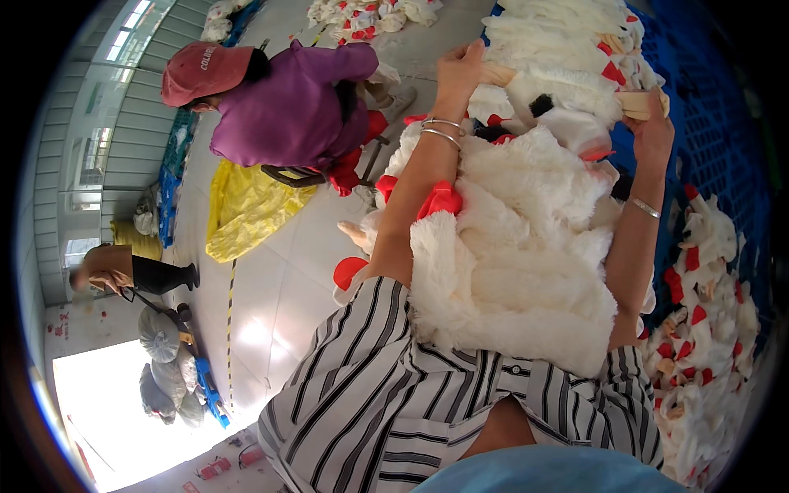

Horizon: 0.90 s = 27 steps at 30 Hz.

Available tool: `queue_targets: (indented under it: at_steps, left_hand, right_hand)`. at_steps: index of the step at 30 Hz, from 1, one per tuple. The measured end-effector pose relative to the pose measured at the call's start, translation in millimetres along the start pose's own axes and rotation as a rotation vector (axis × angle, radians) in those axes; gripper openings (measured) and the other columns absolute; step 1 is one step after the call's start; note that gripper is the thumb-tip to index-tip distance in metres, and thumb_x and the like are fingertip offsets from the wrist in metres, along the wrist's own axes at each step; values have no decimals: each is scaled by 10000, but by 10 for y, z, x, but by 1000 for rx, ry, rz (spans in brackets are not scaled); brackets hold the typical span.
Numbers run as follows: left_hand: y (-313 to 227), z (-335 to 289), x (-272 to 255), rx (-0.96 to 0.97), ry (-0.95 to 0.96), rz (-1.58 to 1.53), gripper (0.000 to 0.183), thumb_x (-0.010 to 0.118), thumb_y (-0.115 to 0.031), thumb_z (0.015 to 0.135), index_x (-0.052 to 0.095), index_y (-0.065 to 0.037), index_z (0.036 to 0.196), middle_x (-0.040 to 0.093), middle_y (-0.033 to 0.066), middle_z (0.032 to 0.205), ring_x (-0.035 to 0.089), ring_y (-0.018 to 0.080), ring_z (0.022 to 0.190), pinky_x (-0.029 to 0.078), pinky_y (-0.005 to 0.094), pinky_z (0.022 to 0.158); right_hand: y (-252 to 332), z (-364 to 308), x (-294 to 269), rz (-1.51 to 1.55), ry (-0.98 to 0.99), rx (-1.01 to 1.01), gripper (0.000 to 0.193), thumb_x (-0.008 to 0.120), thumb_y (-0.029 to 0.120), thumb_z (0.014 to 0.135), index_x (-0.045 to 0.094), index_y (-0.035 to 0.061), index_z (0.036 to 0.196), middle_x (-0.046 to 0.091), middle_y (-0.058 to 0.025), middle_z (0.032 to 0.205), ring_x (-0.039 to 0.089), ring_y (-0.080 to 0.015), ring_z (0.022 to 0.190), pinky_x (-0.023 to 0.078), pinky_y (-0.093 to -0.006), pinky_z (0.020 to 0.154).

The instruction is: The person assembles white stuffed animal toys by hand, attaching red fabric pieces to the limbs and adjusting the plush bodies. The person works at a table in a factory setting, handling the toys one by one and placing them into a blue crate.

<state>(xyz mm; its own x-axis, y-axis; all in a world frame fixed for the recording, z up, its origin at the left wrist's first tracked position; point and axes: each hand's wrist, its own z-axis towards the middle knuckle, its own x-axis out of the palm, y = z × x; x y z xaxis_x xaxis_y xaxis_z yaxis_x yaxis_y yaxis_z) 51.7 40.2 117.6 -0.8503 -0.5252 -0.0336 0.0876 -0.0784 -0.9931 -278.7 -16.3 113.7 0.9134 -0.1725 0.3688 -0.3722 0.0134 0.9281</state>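
A stack of white plush pieces (pixel 567 25), with tan and red parts, lies at the far end in front of me. My left hand (pixel 462 76) is closed in a pinch on a tan fabric end (pixel 497 74) at the left side of the top white plush piece (pixel 559 85). At its right side my right hand (pixel 652 127) grips another tan fabric end (pixel 643 104), so the piece lies stretched out between both hands. More white plush pieces (pixel 534 238) with red and black parts cover my lap under my forearms.
Blue slatted plastic (pixel 707 107) stands along the right. Below it lies a heap of white and red plush pieces (pixel 699 329). A seated person in purple (pixel 288 107) works at the left beside a yellow sheet (pixel 246 205). Another person (pixel 123 267) stands near grey sacks (pixel 168 361).
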Motion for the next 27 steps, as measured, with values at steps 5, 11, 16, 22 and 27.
queue_targets:
  at_steps: [5, 11, 16, 22, 27]
  left_hand:
    - [162, 56, -11, 45, 3, 142, 388, 688, -375, 840, 634, -6, 736, 561, 20, 579, 507, 92, 496, 418, 269, 462]
    - [510, 43, 3, 152, 86, 460, 443, 725, -399, 737, 669, 2, 917, 689, 157, 853, 661, 288, 803, 522, 379, 746]
    - [15, -490, 557, 688, 288, 484, 672, 754, -568, 593, 677, -92, 1060, 645, 174, 1143, 542, 335, 1148, 436, 433, 948]
    - [164, -857, 702, 420, 686, 774, 464, 691, -471, 708, 720, -68, 935, 697, 210, 960, 675, 357, 906, 513, 437, 769]
    - [317, -862, 692, 281, 509, 610, 458, 682, -444, 717, 710, -38, 928, 691, 224, 945, 673, 366, 900, 516, 435, 771]
  right_hand:
    - [15, -62, -10, -5, -81, -42, 484, 639, 318, 924, 538, -85, 1173, 661, -170, 1050, 693, -281, 901, 598, -349, 654]
    - [-11, -232, 251, -164, 73, -63, 518, 626, 382, 928, 569, -67, 1181, 662, -154, 1069, 687, -242, 915, 592, -296, 655]
    - [-191, -297, 444, -324, 286, -64, 408, 638, 365, 934, 654, -27, 1048, 663, -98, 958, 658, -176, 848, 572, -284, 610]
    - [-156, -412, 357, -432, 503, -37, 464, 485, 421, 997, 642, 3, 1120, 675, -90, 1057, 635, -171, 973, 525, -281, 752]
    - [-244, -208, 180, -465, 537, -175, 416, 428, 344, 1028, 606, 2, 1184, 641, -102, 1172, 614, -220, 1038, 504, -326, 864]
